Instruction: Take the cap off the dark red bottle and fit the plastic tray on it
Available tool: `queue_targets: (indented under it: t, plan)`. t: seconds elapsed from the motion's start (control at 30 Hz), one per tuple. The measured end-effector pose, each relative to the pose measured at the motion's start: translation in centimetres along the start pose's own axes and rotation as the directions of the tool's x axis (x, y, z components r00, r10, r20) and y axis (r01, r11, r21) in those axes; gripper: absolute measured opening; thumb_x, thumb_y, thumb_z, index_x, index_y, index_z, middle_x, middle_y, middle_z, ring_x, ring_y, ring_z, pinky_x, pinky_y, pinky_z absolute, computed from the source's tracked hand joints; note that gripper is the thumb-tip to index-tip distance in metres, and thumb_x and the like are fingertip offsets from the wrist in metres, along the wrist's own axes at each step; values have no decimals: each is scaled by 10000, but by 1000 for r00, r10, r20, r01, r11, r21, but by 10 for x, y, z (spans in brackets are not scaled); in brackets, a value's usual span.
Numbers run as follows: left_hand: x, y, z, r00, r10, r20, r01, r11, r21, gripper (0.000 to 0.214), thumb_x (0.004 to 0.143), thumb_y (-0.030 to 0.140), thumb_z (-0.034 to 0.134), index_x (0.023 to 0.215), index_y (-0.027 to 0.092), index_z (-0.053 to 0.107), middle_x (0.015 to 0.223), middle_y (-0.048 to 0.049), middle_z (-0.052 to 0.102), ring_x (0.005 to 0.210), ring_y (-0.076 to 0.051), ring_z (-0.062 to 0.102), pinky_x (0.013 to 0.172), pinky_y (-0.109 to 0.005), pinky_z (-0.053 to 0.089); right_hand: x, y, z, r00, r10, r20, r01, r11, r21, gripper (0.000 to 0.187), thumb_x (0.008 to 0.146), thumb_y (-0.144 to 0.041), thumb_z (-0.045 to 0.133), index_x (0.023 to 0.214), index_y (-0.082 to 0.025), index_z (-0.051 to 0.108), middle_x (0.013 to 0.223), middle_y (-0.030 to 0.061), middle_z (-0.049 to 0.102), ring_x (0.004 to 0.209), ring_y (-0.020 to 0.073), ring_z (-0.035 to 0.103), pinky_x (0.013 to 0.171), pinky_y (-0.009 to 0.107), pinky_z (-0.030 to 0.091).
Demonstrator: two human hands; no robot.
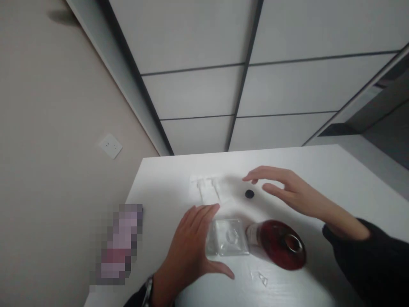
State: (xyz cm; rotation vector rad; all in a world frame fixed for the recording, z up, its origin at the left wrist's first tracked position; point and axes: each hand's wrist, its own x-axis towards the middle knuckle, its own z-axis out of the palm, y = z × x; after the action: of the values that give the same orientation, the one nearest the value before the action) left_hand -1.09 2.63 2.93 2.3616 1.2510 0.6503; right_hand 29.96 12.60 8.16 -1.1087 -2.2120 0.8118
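My left hand (pixel 191 245) is open beside the left edge of a clear plastic box (pixel 232 243), its thumb spread from the fingers. Part of the box is hidden behind that hand, so I cannot tell whether they touch. My right hand (pixel 289 187) hovers with thumb and fingers apart, nothing between them. Just below its fingertips lies a small black disc (pixel 249 194) on the white table (pixel 169 183). Right of the box stands a dark red, rounded container (pixel 277 247) with a ring-shaped opening or rim on top.
A thin whitish sheet or wrapper (pixel 209 189) lies toward the back of the table. Near the front is a small clear scrap (pixel 263 279). A blurred-out flat object (pixel 118 245) rests at the left edge. Beyond are a wall socket (pixel 110 146) and white panels (pixel 198 94).
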Motion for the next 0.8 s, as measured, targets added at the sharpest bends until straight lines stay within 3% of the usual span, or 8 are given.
queue_targets:
  t: [0.1,0.2,0.27,0.37,0.47,0.6,0.8]
  plan:
    - [-4,-7,-7,990,-47,-131,25,986,-166,1393,523,859,850,1643,234,305,1629,-243,477,1486,-466,493,1242,-673,385,-80,3,19,969,95,-230,-55,983,174,747,1057,-725,146,1324,-245,653,1374,170,702,1341,325,638,1169,509,483]
    - [-17,-11,-10,985,-132,-112,85,934,-347,1349,600,757,919,1656,248,251,1703,-249,340,1506,-462,463,1250,-680,357,-127,8,64,929,104,-355,4,957,291,899,934,-894,314,1575,-267,387,1583,202,544,1466,367,540,1230,568,423]
    - [-29,-10,-7,982,-182,-59,142,901,-410,1280,668,619,960,1656,253,234,1705,-244,332,1512,-449,457,1255,-673,345,-135,4,93,891,122,-438,40,939,342,1027,827,-900,586,1617,-299,323,1626,188,502,1498,383,500,1248,581,397]
    - [-43,-5,6,956,-286,-69,224,859,-460,1055,785,392,899,1624,265,273,1664,-195,421,1549,-393,420,1274,-627,329,-128,-8,116,843,259,-471,-64,919,389,966,792,-662,839,1573,-300,401,1578,162,553,1471,380,525,1249,610,379]
    - [-49,-2,19,902,-418,-109,319,815,-485,923,751,263,854,1541,238,377,1606,-176,497,1496,-352,501,1261,-568,376,-127,-16,115,800,306,-517,-91,912,400,814,761,-543,885,1447,-259,552,1486,156,622,1397,390,581,1217,625,413]
    - [-54,0,20,853,-508,-120,396,779,-487,787,679,235,861,1385,202,514,1445,-155,635,1354,-341,635,1203,-546,460,-154,-22,116,749,287,-598,-18,910,414,788,789,-479,878,1471,-282,536,1499,137,602,1369,356,603,1164,558,498]
    - [-80,22,4,834,-534,-140,397,756,-520,708,689,279,855,1337,235,573,1402,-114,679,1347,-347,650,1067,-517,589,-188,-38,154,782,263,-565,-22,917,397,741,818,-526,855,1445,-276,552,1416,141,636,1306,357,638,1099,514,554]
